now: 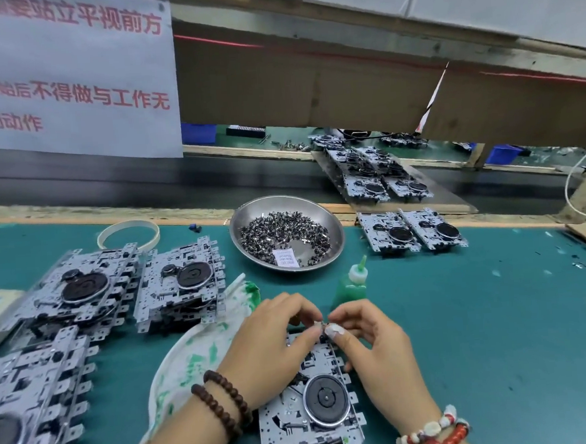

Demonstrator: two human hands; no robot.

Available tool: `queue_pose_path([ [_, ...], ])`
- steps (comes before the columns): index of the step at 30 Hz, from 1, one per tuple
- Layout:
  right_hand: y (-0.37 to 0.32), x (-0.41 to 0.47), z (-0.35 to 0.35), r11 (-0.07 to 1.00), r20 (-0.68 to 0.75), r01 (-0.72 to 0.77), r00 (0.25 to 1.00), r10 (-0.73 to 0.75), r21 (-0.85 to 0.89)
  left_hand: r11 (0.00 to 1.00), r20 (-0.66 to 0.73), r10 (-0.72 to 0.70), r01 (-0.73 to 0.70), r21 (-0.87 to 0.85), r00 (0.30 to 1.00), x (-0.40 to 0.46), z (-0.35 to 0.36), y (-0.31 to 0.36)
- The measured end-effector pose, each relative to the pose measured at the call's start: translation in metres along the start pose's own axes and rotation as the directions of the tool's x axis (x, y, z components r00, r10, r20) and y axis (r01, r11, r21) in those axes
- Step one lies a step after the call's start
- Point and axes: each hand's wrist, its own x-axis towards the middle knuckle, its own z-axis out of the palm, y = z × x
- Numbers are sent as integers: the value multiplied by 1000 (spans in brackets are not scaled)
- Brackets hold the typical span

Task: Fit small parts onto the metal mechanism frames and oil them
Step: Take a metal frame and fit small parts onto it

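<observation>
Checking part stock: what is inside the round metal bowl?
The metal bowl holds a heap of small dark parts and a white printed slip near its front. The bowl's bottom shows bare beside the slip; anything under the heap is hidden.

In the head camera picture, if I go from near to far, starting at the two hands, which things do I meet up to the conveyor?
Metal frame under the hands → left hand and right hand, pinching a small part together → green oil bottle → steel bowl of small parts → frames on the conveyor.
</observation>
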Motion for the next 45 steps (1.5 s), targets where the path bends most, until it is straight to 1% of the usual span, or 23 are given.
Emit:
queue_pose_path([
  [4, 0, 2, 1, 1000, 11, 14, 1000, -14, 0, 999, -44, 25, -26, -35, 999, 0, 2, -2],
  [9, 0, 2, 0, 996, 44, 56, 998, -53, -69, 998, -77, 3, -8, -66, 997, 2, 4, -2],
  [13, -1, 3, 0, 997, 44, 59, 997, -57, -41, 992, -95, -72, 61, -111, 993, 3, 4, -2],
  [15, -1, 3, 0, 996, 58, 74, 996, -71, -58, 985, -90, -109, 95, -142, 990, 3, 4, -1],
  [19, 0, 3, 0, 992, 58, 74, 996, -68, -102, 979, -59, -133, 121, -164, 989, 3, 3, 0],
  [24, 0, 1, 0, 992, 41, 62, 997, -58, -113, 988, -17, -119, 116, -106, 993, 1, 2, 0],
  [27, -1, -1, -2, 993, 67, 37, 997, -30, -116, 990, -28, -111, 108, -91, 993, 0, 2, -1],
  [31, 0, -1, -3, 993, 87, 7, 996, 3, -114, 993, -3, -95, 95, -66, 995, 0, 1, 0],
  [39, -2, -1, -2, 996, 85, -2, 996, 10, -93, 996, 5, -79, 79, -38, 997, -2, 0, -3],
  [45, -2, -1, 1, 993, 72, -2, 997, 11, -120, 997, 22, -71, 72, -25, 997, -3, 1, -4],
])
